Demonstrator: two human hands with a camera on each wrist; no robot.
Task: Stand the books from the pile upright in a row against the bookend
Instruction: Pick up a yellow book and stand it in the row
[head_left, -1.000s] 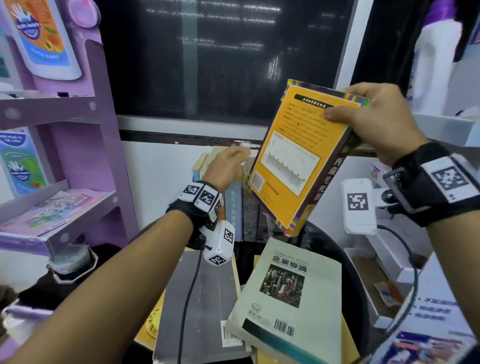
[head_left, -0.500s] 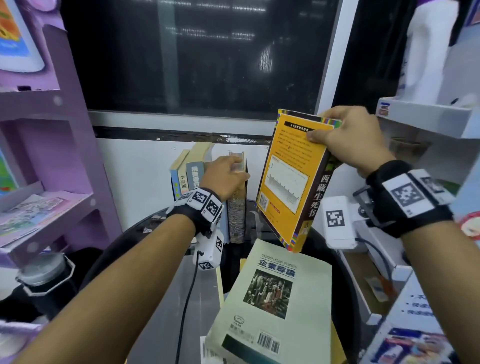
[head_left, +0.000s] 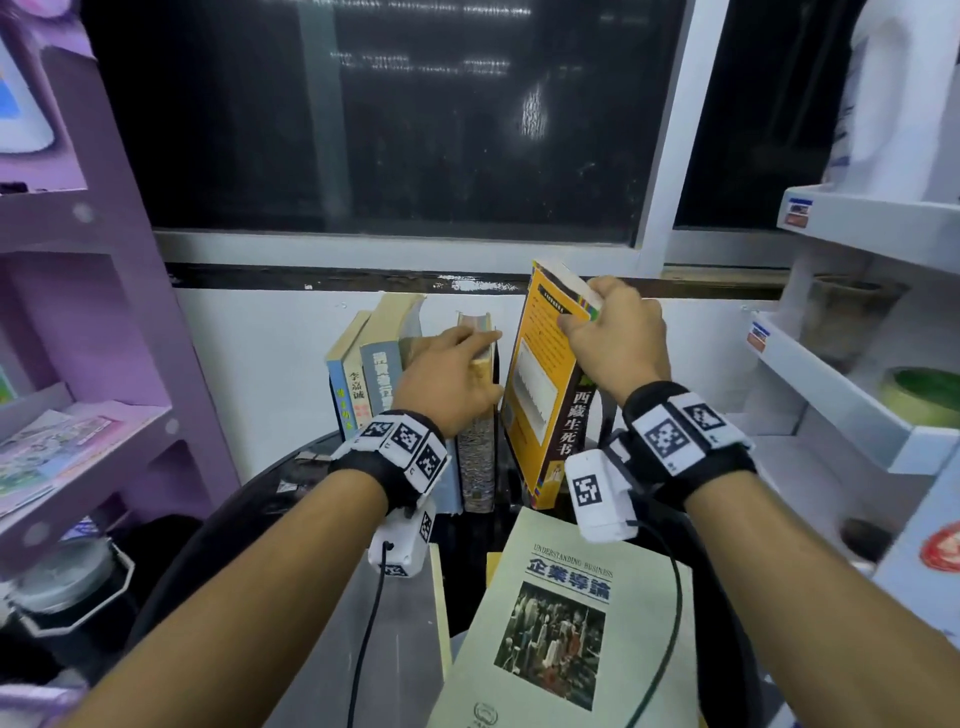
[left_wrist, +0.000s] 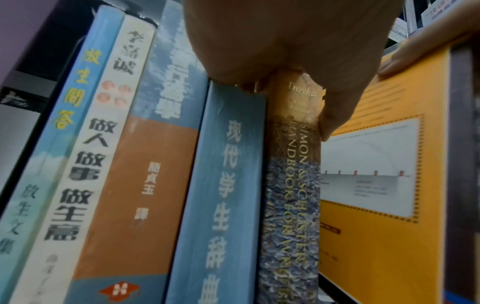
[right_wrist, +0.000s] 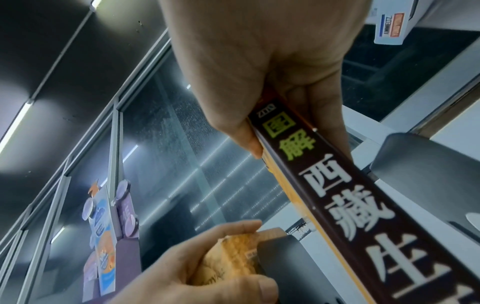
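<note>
Since the earlier frames, the yellow book (head_left: 540, 395) had been brought down from its raised, tilted position and was held nearly upright just right of the row of standing books (head_left: 415, 395), at the centre of the head view. Its top edge was gripped by the right hand (head_left: 615, 338), thumb on the yellow cover and fingers curled over the far side; the dark spine with white characters was seen running away from that hand in the right wrist view. The left hand (head_left: 449, 376) was laid over the top of the mottled handbook (head_left: 477, 467), the rightmost book of the row, with fingers curled over its upper edge and the thumb lying against the yellow cover in the left wrist view. Whether the yellow book's foot touched the bench (head_left: 291, 483) could not be told. A pale green book (head_left: 566, 623) lay flat on the pile at lower centre, near the camera. A purple shelf (head_left: 78, 441) stood at the left edge, a white shelf (head_left: 841, 395) at the right.
</note>
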